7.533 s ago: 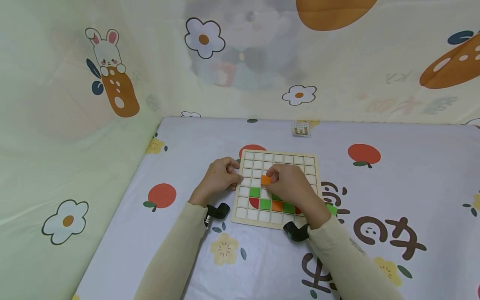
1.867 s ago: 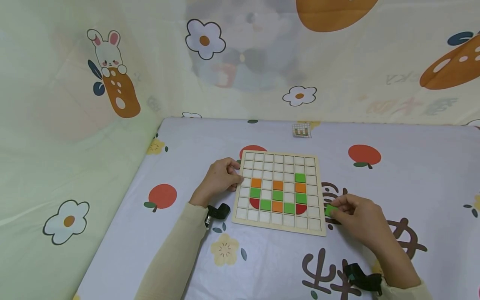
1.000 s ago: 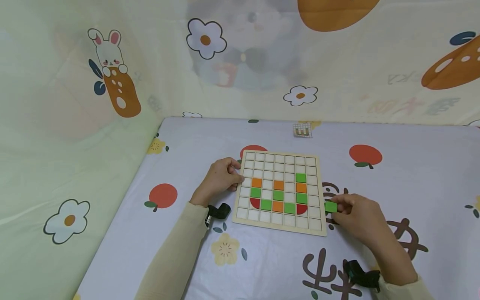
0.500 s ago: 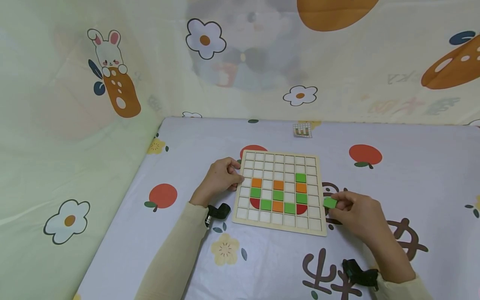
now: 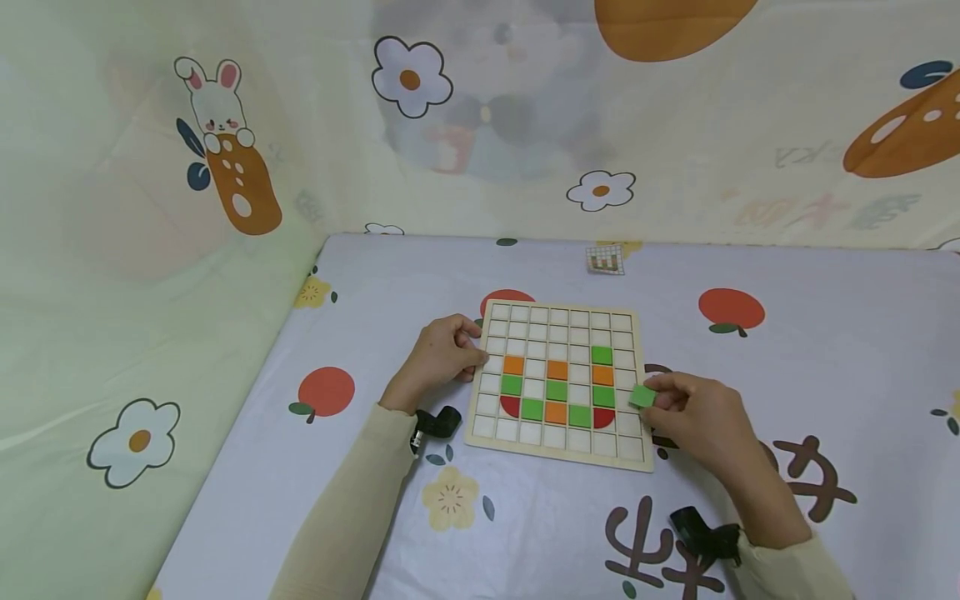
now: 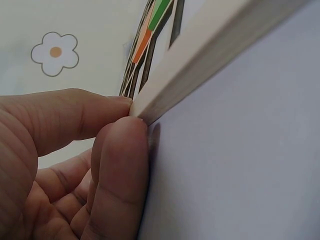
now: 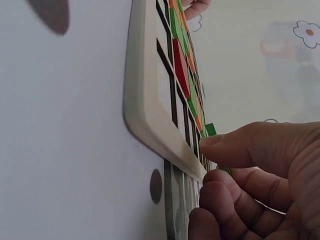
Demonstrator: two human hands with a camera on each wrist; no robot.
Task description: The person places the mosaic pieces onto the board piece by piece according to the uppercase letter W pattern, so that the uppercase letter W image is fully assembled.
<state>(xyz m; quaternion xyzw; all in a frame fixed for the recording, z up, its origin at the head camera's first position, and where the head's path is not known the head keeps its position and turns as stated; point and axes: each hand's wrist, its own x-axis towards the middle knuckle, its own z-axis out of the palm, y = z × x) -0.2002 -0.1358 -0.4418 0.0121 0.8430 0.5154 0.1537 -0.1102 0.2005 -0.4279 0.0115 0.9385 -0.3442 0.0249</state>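
A square wooden grid board [image 5: 558,456] lies on the table, with white cells partly filled by green, orange and red tiles. At its left edge my left hand [image 5: 435,358] holds the frame, thumb and a finger meeting the rim in the left wrist view. My right hand [image 5: 701,417] pinches a small square green tile [image 5: 642,396] between thumb and fingertips, over the board's right edge. In the right wrist view the thumb and fingers hide much of that tile [image 7: 210,129]. Among the placed tiles, a rounded red one [image 5: 603,418] sits low on the right side.
A small card [image 5: 604,260] printed with a grid pattern lies behind the board. The tabletop cloth [image 5: 847,350] carries printed apples, flowers and brown lettering. A patterned curtain [image 5: 480,192] stands at the back and left.
An orange tile went into the board's left column earlier. The right hand then took the green tile from beside the board and carried it left to the edge. The left hand stays put.
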